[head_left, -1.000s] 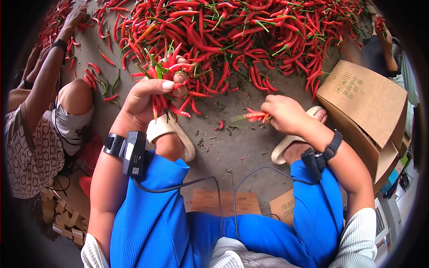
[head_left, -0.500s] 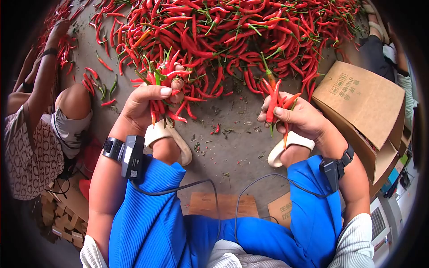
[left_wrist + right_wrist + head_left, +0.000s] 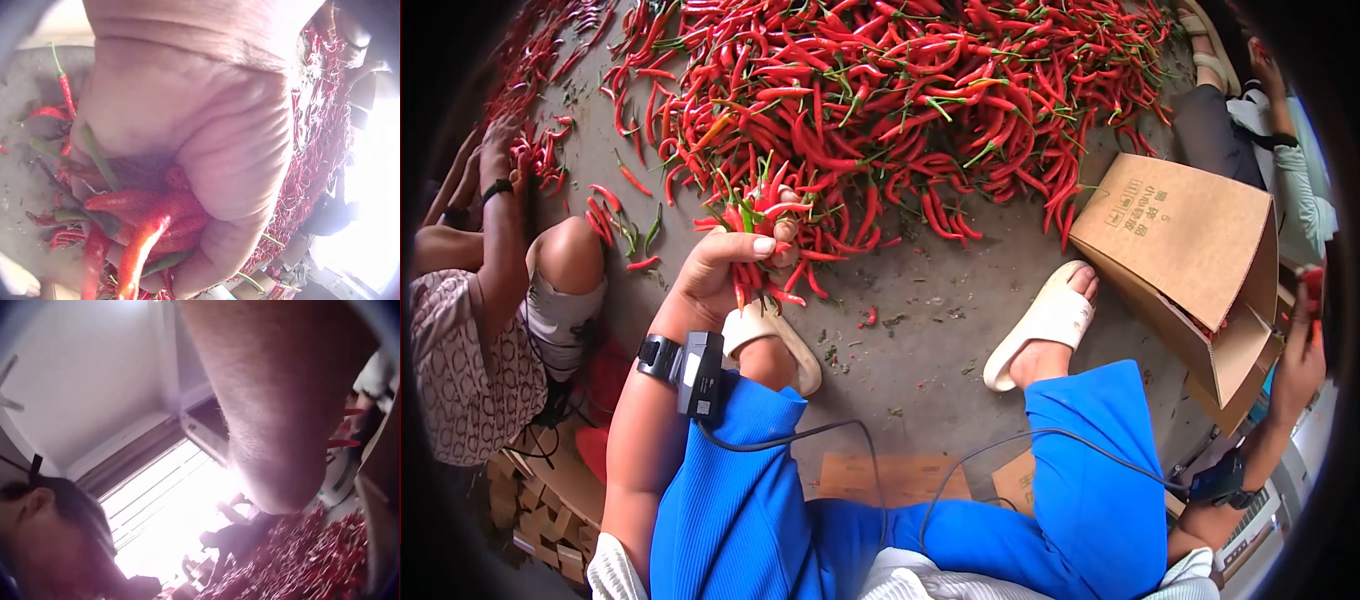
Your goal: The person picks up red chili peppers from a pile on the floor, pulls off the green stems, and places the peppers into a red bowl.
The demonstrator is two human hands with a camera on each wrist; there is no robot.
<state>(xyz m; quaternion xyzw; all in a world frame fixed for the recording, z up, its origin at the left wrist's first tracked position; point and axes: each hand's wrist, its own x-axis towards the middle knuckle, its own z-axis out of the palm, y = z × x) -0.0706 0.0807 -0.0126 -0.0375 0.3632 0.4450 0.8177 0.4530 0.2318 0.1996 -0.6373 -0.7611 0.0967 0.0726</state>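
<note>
The left hand (image 3: 735, 262) holds a bunch of red chillies (image 3: 752, 275) with some green stems, its thumb lying across them. In the left wrist view the fingers of the left hand (image 3: 187, 119) curl round several red chillies (image 3: 150, 231). Far out at the right edge of the head view is the right hand (image 3: 1300, 365), raised beyond the cardboard box, with red chilli (image 3: 1311, 282) at its fingers. The right wrist view shows the right hand (image 3: 281, 425) from behind, red chillies (image 3: 344, 444) sticking out past it.
A large heap of red chillies (image 3: 880, 110) covers the floor ahead. The open cardboard box (image 3: 1170, 230) stands at the right, beside the sandalled foot. Another person (image 3: 475, 340) sits at the left; more people are at the right. Flat cardboard (image 3: 890, 478) lies between the legs.
The right hand has moved from above the right foot out to the far right, past the box, carrying its chillies. The left hand keeps its bunch in nearly the same place.
</note>
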